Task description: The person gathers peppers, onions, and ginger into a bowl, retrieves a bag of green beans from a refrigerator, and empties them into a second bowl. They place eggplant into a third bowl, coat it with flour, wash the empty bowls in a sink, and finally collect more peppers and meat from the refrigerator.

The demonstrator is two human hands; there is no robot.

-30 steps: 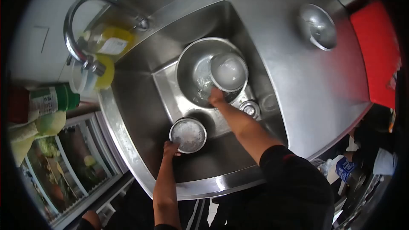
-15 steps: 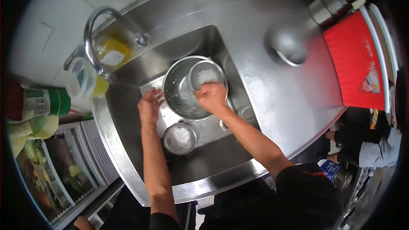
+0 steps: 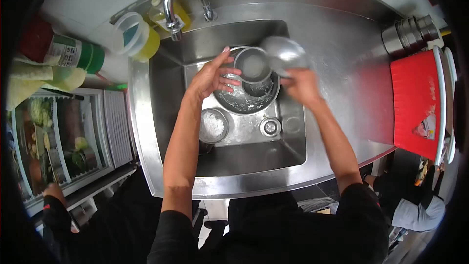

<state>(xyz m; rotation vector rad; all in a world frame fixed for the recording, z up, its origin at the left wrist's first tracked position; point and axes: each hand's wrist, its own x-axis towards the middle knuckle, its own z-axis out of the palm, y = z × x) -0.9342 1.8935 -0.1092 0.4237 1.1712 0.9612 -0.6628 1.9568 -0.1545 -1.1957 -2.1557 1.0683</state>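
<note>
My left hand (image 3: 213,78) is above the sink's large metal bowl (image 3: 229,103), its fingers spread and no object in them. Close to its fingertips is a small round metal container (image 3: 254,64), overlapping the large bowl's far side. My right hand (image 3: 304,87) is closed at the edge of a shiny metal bowl (image 3: 284,54), which is smeared by motion. Water with white foamy streaks shows in the large bowl. Nearer to me in the sink, left of the drain (image 3: 270,126), stands another round metal container (image 3: 213,126) with whitish, bubbly contents.
The tap (image 3: 176,32) arches over the sink's back left corner, beside a yellow liquid bottle (image 3: 168,14) and a plastic tub (image 3: 132,36). Stacked metal containers (image 3: 409,35) and a red padded item (image 3: 415,102) are at right. Other people stand at both sides.
The view has shifted. My right hand has left the small container and now grips the shiny bowl, which was on the right counter. My left hand has moved up over the large bowl.
</note>
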